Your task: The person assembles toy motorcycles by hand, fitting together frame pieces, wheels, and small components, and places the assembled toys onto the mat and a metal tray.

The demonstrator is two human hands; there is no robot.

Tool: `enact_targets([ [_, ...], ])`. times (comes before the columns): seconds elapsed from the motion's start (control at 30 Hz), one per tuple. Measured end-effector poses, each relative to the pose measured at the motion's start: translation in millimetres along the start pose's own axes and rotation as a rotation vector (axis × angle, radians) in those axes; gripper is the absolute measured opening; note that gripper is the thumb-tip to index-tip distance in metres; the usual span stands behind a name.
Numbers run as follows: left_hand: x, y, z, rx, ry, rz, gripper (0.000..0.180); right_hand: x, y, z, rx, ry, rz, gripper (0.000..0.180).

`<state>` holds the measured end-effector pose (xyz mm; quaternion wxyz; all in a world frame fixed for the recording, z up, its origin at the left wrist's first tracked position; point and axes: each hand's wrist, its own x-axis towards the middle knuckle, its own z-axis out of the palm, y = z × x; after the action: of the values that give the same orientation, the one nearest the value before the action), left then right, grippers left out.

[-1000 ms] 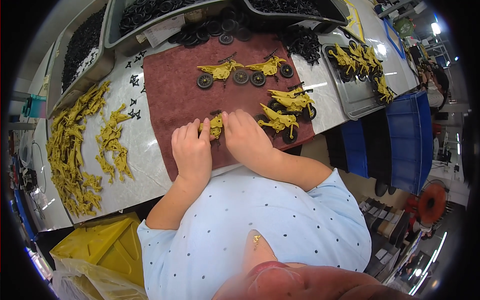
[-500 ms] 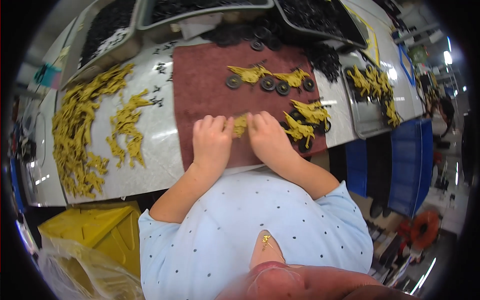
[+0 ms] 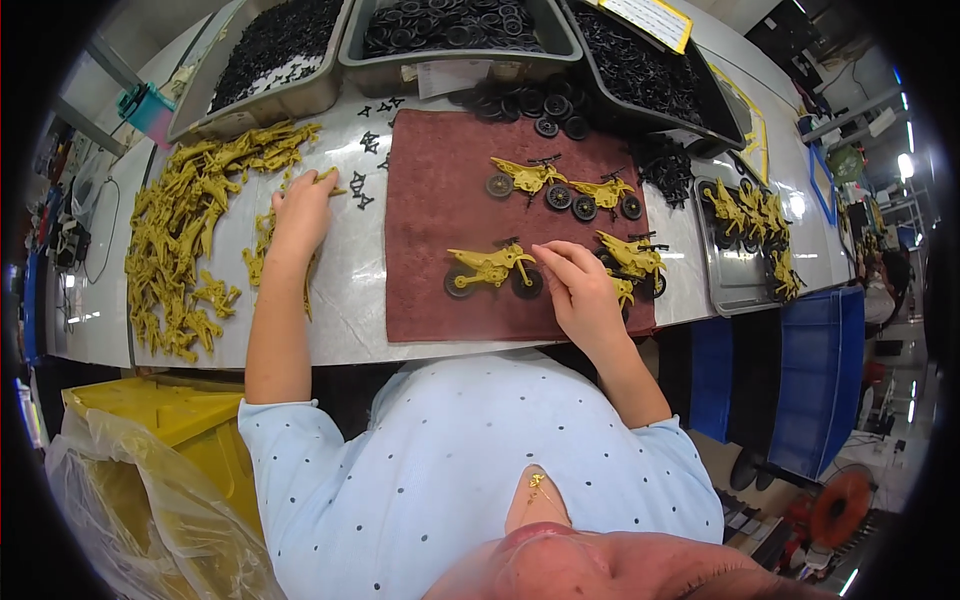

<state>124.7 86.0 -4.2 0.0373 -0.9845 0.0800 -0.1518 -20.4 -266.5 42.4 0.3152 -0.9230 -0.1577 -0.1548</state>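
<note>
One yellow motorbike between left hand and half-curled right hand, nearer the right, both grips unclear.

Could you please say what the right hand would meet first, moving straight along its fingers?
The right hand would likely meet the yellow toy motorcycle immediately to its left; contact is unclear.

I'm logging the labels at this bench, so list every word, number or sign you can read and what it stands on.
None can be read.
White paper label on the front of the middle grey bin: too small and blurred.
Yellow-edged sheet at the right-hand bin: lines of print, too small to read.
</note>
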Motion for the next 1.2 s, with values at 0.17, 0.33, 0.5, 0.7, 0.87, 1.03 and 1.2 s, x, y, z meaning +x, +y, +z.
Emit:
enact_targets([
  [0.17,19,-3,-11,-0.277,-0.215,0.057,0.058,-8,2,3,0.024,-0.019,0.01,0.025],
  [0.33,26,-3,-8,-0.491,-0.087,0.034,0.064,-7,2,1,0.022,-0.008,0.0,0.023],
  [0.5,41,-6,-5,-0.782,0.081,-0.014,0.055,-2,2,-1,0.03,0.02,-0.001,0.023],
  [0.7,32,41,-37,-2.043,-0.219,-0.374,0.03,15,-7,-6,0.173,0.024,0.063,0.025],
  [0.87,17,111,-64,-2.247,-0.487,-0.182,0.025,46,-11,-25,0.535,-0.035,0.3,0.033],
  [1.03,11,165,-86,-2.22,-0.69,-0.15,0.03,71,11,-34,0.815,-0.009,0.352,0.026],
  [1.2,27,190,-82,-1.3,0.14,0.335,0.055,85,40,-50,0.705,-0.087,0.441,0.021],
])
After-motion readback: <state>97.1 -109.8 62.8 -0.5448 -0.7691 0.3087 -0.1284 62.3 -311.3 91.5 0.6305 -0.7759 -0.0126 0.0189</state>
